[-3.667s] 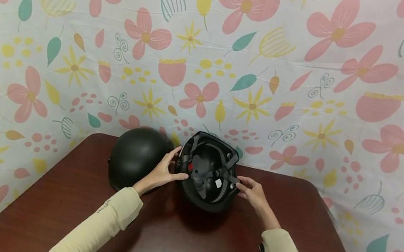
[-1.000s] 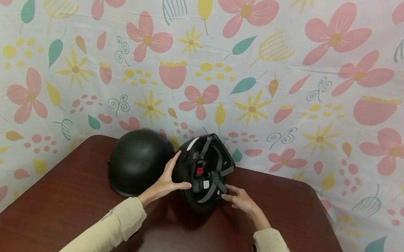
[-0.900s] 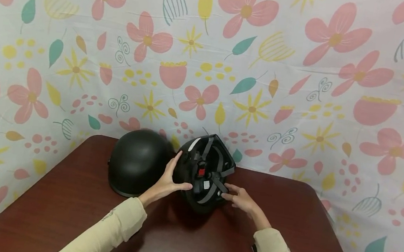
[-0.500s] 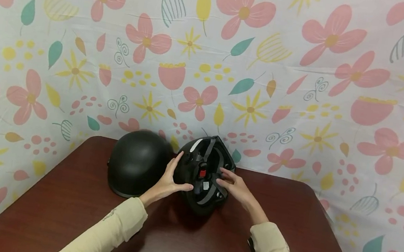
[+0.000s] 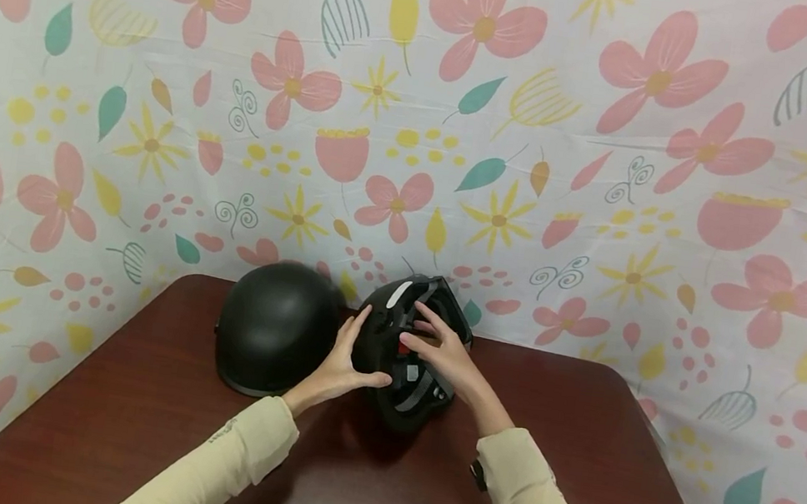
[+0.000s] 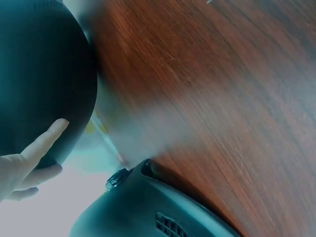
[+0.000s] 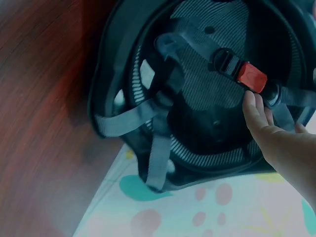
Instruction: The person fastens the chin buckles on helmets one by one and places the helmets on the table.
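Observation:
A black helmet (image 5: 372, 349) is tipped on its side, its strapped inside turned to the right. My left hand (image 5: 339, 370) holds its left side, fingers on the smooth shell and thumb at the rim. In the left wrist view, these fingers lie on that shell (image 6: 44, 74). My right hand (image 5: 454, 363) reaches into the helmet's opening, fingers fairly straight. In the right wrist view, its fingertips are at the red buckle (image 7: 252, 77) on the chin strap. Grey straps (image 7: 159, 153) run across the padded inside. The right hand partly covers the buckle in the head view.
A second black helmet (image 5: 277, 325) stands dome up, close to the left of the held one. Its vent (image 6: 170, 224) shows in the left wrist view. Both are on a brown wooden table (image 5: 358, 499). A flower-patterned cloth (image 5: 417, 144) hangs behind.
The helmet has turned, showing more of its left outer shell. My right hand has left the strap at the right rim and moved left and up to the red buckle. The left hand stays on the helmet.

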Motion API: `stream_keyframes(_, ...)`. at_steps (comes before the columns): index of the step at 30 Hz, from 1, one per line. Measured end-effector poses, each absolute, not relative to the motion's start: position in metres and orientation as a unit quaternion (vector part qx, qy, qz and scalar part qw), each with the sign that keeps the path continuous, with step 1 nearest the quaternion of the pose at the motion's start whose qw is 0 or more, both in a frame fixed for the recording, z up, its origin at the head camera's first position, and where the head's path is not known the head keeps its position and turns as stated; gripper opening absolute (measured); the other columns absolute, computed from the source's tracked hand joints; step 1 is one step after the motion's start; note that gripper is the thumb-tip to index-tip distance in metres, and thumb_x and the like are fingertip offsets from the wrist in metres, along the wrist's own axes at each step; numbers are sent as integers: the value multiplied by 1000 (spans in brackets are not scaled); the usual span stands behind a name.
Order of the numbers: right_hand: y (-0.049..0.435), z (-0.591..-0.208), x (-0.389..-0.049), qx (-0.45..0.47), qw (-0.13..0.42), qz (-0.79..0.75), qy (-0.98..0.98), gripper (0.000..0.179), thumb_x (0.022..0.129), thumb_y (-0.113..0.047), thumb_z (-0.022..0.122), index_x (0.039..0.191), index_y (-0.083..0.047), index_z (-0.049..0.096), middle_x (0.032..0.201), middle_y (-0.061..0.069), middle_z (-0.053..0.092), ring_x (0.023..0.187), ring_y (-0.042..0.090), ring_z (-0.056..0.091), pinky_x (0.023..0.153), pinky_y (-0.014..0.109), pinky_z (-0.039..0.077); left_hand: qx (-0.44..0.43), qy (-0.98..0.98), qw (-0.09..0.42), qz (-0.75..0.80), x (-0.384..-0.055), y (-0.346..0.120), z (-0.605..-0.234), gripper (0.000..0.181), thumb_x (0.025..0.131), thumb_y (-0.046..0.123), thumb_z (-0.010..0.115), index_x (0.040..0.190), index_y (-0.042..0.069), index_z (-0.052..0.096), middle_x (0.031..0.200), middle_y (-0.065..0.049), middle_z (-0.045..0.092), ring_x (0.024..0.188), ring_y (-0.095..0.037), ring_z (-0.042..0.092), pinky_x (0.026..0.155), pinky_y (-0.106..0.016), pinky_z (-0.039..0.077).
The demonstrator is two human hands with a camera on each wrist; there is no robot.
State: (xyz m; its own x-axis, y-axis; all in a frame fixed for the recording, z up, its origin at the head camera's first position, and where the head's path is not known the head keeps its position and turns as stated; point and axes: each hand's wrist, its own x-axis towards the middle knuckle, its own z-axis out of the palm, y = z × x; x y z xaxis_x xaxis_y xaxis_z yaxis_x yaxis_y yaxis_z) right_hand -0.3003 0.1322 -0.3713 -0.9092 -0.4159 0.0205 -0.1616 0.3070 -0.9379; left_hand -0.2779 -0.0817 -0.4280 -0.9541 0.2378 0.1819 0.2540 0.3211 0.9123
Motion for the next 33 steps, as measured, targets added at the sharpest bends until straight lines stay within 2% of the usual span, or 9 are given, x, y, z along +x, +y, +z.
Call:
stream_keyframes(3, 125, -370, -300, -177, 120, -566, 796, 73, 97, -33, 60, 157, -28, 20, 159, 19, 25, 139, 38, 41, 109, 54, 39, -153, -815, 6, -559, -277, -80, -428, 110, 78, 37, 80, 155, 44, 3, 163, -17, -14, 150, -46, -8, 109, -76, 13)
stream_keyframes(8, 115, -370, -298, -160, 118, -571, 797, 75, 95, -35, 62, 157, -28, 19, 159, 18, 25, 140, 37, 40, 108, 52, 41, -156, -817, 17, -554, -276, -79, -429, 111, 77, 40, 81, 156, 42, 3, 163, -19, -13, 149, -47, -8, 108, -77, 15)
stream_keyframes(14, 107, -367, -293, -138, 100, -587, 791, 79, 94, -34, 64, 157, -24, 18, 158, 22, 25, 131, 40, 50, 104, 48, 47, -160, -821, 20, -548, -274, -79, -429, 110, 77, 43, 80, 156, 43, 3, 163, -19, -13, 149, -47, -9, 108, -77, 15)
stream_keyframes(20, 106, -367, -292, -135, 88, -584, 796, 82, 94, -31, 65, 158, -25, 15, 157, 24, 25, 124, 40, 57, 104, 46, 47, -169, -823, 24, -541, -273, -79, -429, 108, 78, 39, 79, 156, 41, 4, 162, -23, -13, 149, -49, -7, 107, -76, 20)
stream_keyframes(24, 106, -368, -292, -143, 85, -579, 798, 83, 93, -30, 66, 158, -25, 14, 157, 23, 27, 128, 38, 54, 106, 48, 45, -168, -823, 27, -542, -273, -79, -429, 108, 79, 34, 79, 157, 39, 5, 161, -24, -14, 149, -50, -7, 106, -76, 22)
stream_keyframes(30, 104, -366, -287, -141, 88, -602, 781, 83, 92, -28, 67, 158, -29, 15, 155, 21, 31, 135, 38, 48, 113, 57, 34, -170, -829, 38, -532, -271, -79, -426, 110, 77, 24, 79, 157, 36, 4, 160, -26, -18, 147, -53, -6, 106, -76, 22)
stream_keyframes(33, 103, -368, -287, -142, 87, -614, 771, 83, 92, -28, 67, 157, -30, 16, 154, 20, 32, 135, 38, 48, 113, 57, 34, -173, -829, 41, -530, -270, -79, -422, 111, 76, 23, 79, 157, 34, 4, 159, -26, -20, 146, -55, -5, 106, -76, 22)
